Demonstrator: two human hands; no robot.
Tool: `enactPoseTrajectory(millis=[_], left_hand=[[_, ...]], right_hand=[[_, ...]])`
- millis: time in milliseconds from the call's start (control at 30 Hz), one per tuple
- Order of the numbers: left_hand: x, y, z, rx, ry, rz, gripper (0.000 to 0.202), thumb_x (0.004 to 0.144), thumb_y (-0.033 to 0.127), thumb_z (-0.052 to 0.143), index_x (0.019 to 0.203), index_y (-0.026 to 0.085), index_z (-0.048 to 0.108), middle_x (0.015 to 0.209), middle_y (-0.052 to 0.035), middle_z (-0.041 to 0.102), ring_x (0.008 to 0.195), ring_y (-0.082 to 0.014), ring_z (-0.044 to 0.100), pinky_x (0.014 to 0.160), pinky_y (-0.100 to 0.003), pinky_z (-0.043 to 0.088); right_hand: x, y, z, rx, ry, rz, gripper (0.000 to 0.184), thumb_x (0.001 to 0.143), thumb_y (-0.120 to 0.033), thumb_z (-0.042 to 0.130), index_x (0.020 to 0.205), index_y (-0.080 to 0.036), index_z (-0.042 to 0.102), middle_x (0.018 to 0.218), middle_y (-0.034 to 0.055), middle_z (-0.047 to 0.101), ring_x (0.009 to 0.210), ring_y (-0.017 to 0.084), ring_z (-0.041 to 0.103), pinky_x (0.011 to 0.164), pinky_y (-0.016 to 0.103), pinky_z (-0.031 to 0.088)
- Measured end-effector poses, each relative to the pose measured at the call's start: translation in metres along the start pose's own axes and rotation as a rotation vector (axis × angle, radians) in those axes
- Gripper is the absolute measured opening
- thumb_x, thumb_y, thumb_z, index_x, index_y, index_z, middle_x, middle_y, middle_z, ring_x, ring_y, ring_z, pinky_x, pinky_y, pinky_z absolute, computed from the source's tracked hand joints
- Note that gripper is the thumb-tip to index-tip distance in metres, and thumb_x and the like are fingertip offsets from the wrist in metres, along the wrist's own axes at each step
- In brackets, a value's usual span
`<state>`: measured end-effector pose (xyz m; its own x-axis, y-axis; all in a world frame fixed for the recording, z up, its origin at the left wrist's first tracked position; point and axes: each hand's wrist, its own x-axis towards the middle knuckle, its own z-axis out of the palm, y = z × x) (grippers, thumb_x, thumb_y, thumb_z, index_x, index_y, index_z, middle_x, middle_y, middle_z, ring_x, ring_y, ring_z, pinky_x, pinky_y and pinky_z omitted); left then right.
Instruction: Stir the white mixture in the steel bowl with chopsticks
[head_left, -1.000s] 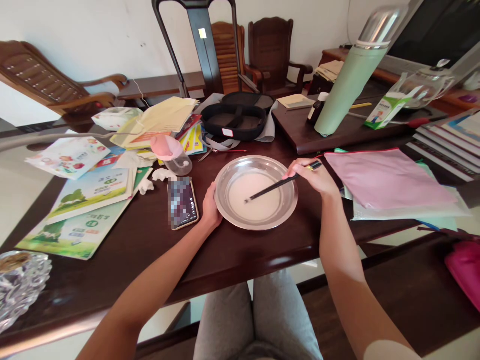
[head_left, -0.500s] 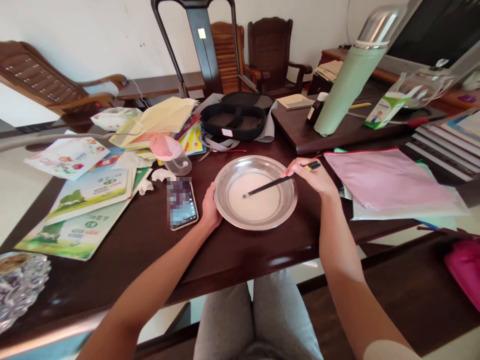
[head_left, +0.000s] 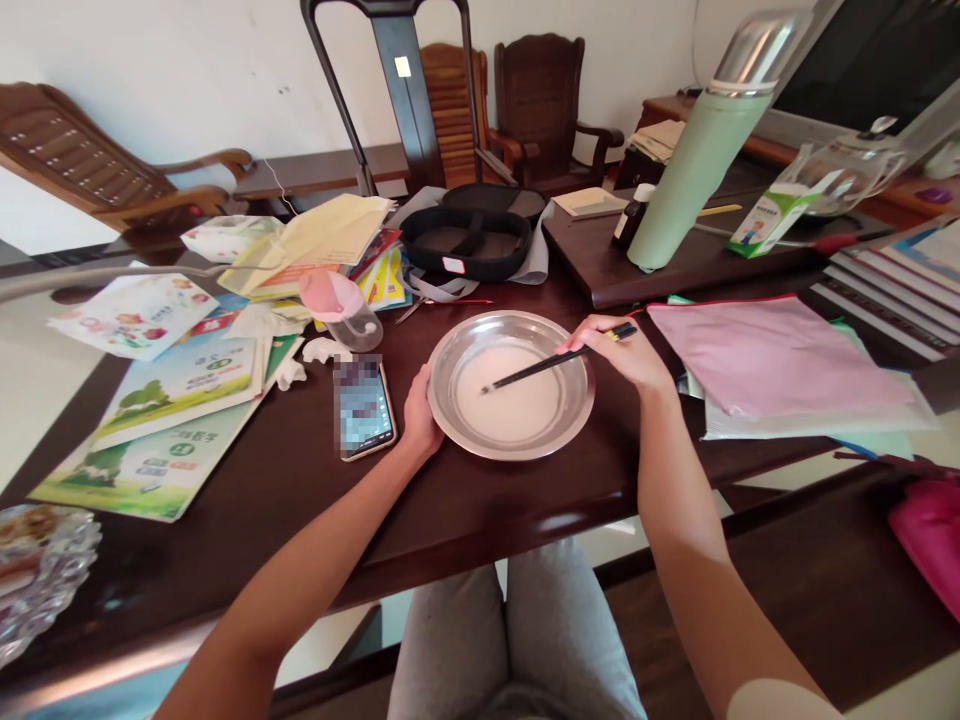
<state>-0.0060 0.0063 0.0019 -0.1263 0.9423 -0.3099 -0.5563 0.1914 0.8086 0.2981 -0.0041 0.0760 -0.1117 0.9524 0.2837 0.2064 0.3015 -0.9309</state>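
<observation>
A shallow steel dish (head_left: 459,424) with pale white liquid in it sits on the dark wooden table (head_left: 285,480) in front of me. My left hand (head_left: 420,412) grips the dish's left rim, fingers curled round the edge. My right hand (head_left: 628,352) is closed on a pair of black chopsticks (head_left: 551,364). Their tips dip into the liquid left of the dish's middle.
A phone (head_left: 363,408) lies just left of the dish, beside a pink-lidded cup (head_left: 343,306) and children's books (head_left: 184,385). A black case (head_left: 469,240) stands behind. A pink folder (head_left: 772,358), a green flask (head_left: 697,160) and stacked books (head_left: 896,285) are to the right. A glass bowl (head_left: 37,570) is at the near left.
The chopstick tips have slid a little left and towards the far side within the liquid. My left hand and the dish have stayed put.
</observation>
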Motion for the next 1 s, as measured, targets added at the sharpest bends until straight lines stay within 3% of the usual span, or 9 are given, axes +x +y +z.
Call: enactPoseTrajectory(millis=[133, 200, 400, 500, 633, 733, 800, 867, 1000], left_hand=[[0.001, -0.001, 0.0, 0.004, 0.008, 0.002, 0.037, 0.074, 0.054, 0.09, 0.084, 0.022, 0.075, 0.089, -0.0029, 0.081, 0.107, -0.0285, 0.076, 0.097, -0.036, 0.059], [0.001, -0.001, 0.0, 0.005, 0.014, 0.006, 0.038, 0.072, 0.055, 0.09, 0.083, 0.022, 0.075, 0.089, -0.0028, 0.081, 0.107, -0.0284, 0.076, 0.096, -0.036, 0.059], [-0.001, 0.0, 0.003, 0.004, 0.014, 0.001, 0.038, 0.071, 0.055, 0.089, 0.081, 0.022, 0.074, 0.088, -0.0031, 0.081, 0.108, -0.0297, 0.076, 0.097, -0.038, 0.06], [-0.001, 0.0, 0.002, 0.013, 0.018, -0.003, 0.039, 0.071, 0.056, 0.089, 0.083, 0.022, 0.074, 0.088, -0.0029, 0.081, 0.109, -0.0298, 0.076, 0.098, -0.039, 0.059], [0.0, 0.001, 0.001, 0.017, 0.014, -0.001, 0.039, 0.071, 0.056, 0.089, 0.083, 0.022, 0.073, 0.089, -0.0029, 0.081, 0.11, -0.0304, 0.076, 0.099, -0.039, 0.06], [0.0, 0.001, 0.002, 0.008, 0.027, -0.005, 0.037, 0.072, 0.054, 0.089, 0.083, 0.022, 0.074, 0.089, -0.0026, 0.081, 0.109, -0.0295, 0.076, 0.098, -0.039, 0.06], [-0.001, 0.0, 0.002, 0.002, 0.038, -0.007, 0.036, 0.073, 0.053, 0.089, 0.083, 0.022, 0.074, 0.09, -0.003, 0.081, 0.108, -0.029, 0.076, 0.097, -0.038, 0.06], [-0.001, 0.0, 0.002, -0.003, 0.043, -0.009, 0.034, 0.075, 0.052, 0.088, 0.084, 0.021, 0.075, 0.091, -0.0035, 0.082, 0.107, -0.0287, 0.076, 0.097, -0.038, 0.059], [-0.002, 0.001, 0.003, -0.016, 0.043, -0.024, 0.029, 0.078, 0.049, 0.085, 0.084, 0.022, 0.076, 0.092, -0.0036, 0.082, 0.107, -0.0281, 0.077, 0.096, -0.036, 0.06]], right_hand=[[-0.004, 0.003, -0.011, -0.021, 0.231, 0.007, 0.053, 0.084, -0.077, 0.079, 0.066, -0.027, 0.075, 0.073, 0.004, 0.082, 0.081, 0.028, 0.081, 0.092, 0.045, 0.062], [-0.007, 0.006, -0.017, 0.004, 0.272, 0.002, 0.055, 0.087, -0.075, 0.077, 0.06, -0.027, 0.071, 0.066, 0.0033, 0.078, 0.073, 0.027, 0.078, 0.088, 0.045, 0.062], [-0.002, 0.001, -0.004, 0.023, 0.0, 0.011, 0.051, 0.082, -0.076, 0.081, 0.067, -0.027, 0.077, 0.074, 0.0045, 0.082, 0.081, 0.028, 0.081, 0.085, 0.042, 0.063], [-0.001, 0.0, -0.004, -0.009, 0.083, 0.007, 0.051, 0.082, -0.075, 0.082, 0.069, -0.026, 0.077, 0.077, 0.005, 0.084, 0.085, 0.028, 0.082, 0.09, 0.043, 0.063], [-0.006, 0.007, -0.018, 0.004, 0.275, -0.011, 0.056, 0.086, -0.076, 0.076, 0.06, -0.027, 0.071, 0.065, 0.004, 0.078, 0.072, 0.027, 0.078, 0.087, 0.045, 0.063], [-0.007, 0.008, -0.017, 0.046, 0.167, -0.005, 0.056, 0.086, -0.076, 0.077, 0.058, -0.027, 0.071, 0.064, 0.004, 0.077, 0.069, 0.026, 0.077, 0.081, 0.043, 0.063], [-0.004, 0.004, -0.009, 0.051, 0.04, 0.008, 0.054, 0.083, -0.077, 0.079, 0.063, -0.027, 0.075, 0.069, 0.0045, 0.08, 0.074, 0.027, 0.079, 0.081, 0.042, 0.063], [-0.002, 0.001, -0.002, 0.034, -0.006, 0.012, 0.055, 0.08, -0.08, 0.08, 0.067, -0.027, 0.077, 0.075, 0.0051, 0.083, 0.081, 0.028, 0.082, 0.084, 0.042, 0.063], [-0.002, 0.003, -0.008, -0.021, 0.171, 0.013, 0.053, 0.081, -0.078, 0.08, 0.067, -0.028, 0.076, 0.075, 0.0038, 0.084, 0.082, 0.028, 0.082, 0.093, 0.045, 0.063]])
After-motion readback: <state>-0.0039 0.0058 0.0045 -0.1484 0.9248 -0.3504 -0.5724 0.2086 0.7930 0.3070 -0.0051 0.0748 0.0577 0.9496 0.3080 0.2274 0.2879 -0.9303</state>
